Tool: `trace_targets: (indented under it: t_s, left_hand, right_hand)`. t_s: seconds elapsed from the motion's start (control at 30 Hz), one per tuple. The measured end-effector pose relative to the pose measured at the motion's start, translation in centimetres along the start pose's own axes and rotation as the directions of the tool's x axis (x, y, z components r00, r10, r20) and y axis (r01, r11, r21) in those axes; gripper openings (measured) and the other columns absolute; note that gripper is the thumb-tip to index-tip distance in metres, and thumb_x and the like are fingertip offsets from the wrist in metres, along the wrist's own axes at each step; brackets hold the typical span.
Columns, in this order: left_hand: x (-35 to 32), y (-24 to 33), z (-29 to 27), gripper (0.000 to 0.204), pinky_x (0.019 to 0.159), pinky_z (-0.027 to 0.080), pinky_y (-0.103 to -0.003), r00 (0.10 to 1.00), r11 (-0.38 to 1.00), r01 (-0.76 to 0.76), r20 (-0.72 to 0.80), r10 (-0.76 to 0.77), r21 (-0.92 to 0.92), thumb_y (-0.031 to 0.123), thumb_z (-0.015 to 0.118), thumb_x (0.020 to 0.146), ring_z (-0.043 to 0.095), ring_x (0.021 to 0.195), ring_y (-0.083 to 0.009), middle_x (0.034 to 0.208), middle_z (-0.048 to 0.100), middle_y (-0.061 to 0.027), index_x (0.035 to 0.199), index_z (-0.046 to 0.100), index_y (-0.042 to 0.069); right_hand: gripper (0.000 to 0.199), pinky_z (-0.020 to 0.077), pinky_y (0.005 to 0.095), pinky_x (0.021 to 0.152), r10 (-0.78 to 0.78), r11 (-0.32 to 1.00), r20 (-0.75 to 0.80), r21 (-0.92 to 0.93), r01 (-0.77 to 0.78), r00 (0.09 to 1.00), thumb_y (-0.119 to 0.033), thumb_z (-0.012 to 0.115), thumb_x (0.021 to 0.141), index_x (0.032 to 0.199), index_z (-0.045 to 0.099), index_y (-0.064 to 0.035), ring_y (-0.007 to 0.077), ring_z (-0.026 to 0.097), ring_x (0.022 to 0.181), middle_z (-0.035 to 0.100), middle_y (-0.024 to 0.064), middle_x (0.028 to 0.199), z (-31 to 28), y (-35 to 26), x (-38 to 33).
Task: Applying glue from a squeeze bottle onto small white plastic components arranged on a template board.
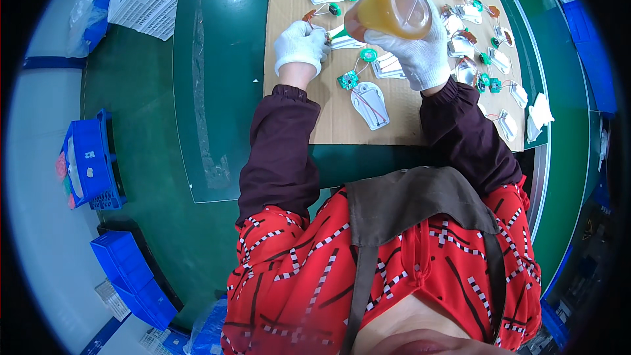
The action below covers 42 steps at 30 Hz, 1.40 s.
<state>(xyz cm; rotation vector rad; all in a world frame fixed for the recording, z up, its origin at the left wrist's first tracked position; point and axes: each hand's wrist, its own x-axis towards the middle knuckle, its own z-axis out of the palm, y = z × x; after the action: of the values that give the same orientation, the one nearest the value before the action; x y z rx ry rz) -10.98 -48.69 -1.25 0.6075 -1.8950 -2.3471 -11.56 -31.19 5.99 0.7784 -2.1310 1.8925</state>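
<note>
My right hand (420, 56), in a white knit glove, is wrapped round a squeeze bottle (388, 10) of amber liquid. The bottle is tilted, its narrow green tip pointing down to the left at a white plastic casing (346, 42). Beside that casing, my gloved left hand (299, 47) has its fingers pinched together; a small dark part shows at the fingertips, too small to name. Nearer to me lie a green circuit board (348, 79), a round green part (369, 56) and a white casing (370, 106), joined by thin wires.
A cardboard sheet (342, 128) covers much of the green table (227, 59); several wired casings lie on its far and right parts. A crumpled white cloth (539, 117) lies at its right edge. White crates (151, 0) and blue bins (92, 158) stand off to the left.
</note>
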Motion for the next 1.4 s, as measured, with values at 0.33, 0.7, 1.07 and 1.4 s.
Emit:
trace_targets:
  t_s: [0.33,0.7,1.07,1.4]
  left_hand:
    - [-0.8,0.9,0.4,0.007,0.036,0.036,-0.023,0.999,0.997,0.009,-0.041,-0.005,0.081,0.0,0.055,0.078,0.05,0.046,-0.0117,0.063,0.056,-0.0117,0.074,0.052,-0.004]
    - [-0.2,0.2,-0.9,0.005,0.036,0.037,-0.023,0.997,0.976,-0.06,-0.042,0.07,0.211,0.004,0.055,0.079,0.051,0.044,-0.0115,0.062,0.057,-0.0086,0.079,0.056,-0.002]
    - [-0.3,2.2,3.0,0.031,0.054,0.046,-0.032,0.878,0.748,-0.171,-0.245,0.411,0.641,0.024,0.071,0.07,0.056,0.06,-0.0192,0.072,0.057,-0.0095,0.084,0.054,0.002]
    - [0.3,5.8,17.2,0.024,0.078,0.045,-0.035,0.793,-0.033,-0.529,0.508,0.336,0.848,0.025,0.054,0.075,0.058,0.087,-0.029,0.092,0.061,-0.0163,0.085,0.066,0.008]
  right_hand:
    - [0.067,0.046,0.0285,0.083,0.048,0.997,0.031,0.063,-0.05,0.998,-0.02,0.081,0.06,0.116,0.046,-0.0045,0.0146,0.055,0.094,0.056,0.0053,0.105,-0.7,-0.2,-0.1]
    - [0.052,0.046,0.0285,0.081,0.132,0.985,0.005,0.111,-0.131,0.991,-0.013,0.075,0.067,0.112,0.049,-0.0036,0.0145,0.056,0.092,0.057,0.004,0.101,-0.1,0.4,-0.6]
    - [0.049,0.0499,0.0358,0.084,0.252,0.573,-0.165,0.819,-0.01,0.953,-0.025,0.063,0.081,0.119,0.04,-0.0055,0.0228,0.056,0.1,0.053,0.0116,0.112,-18.6,-2.6,2.8]
    - [0.031,0.0482,0.0331,0.073,0.359,0.647,-0.457,0.751,0.136,0.814,-0.023,0.059,0.082,0.108,0.05,-0.0076,0.0205,0.057,0.088,0.058,0.0078,0.099,-23.7,-5.7,1.0]
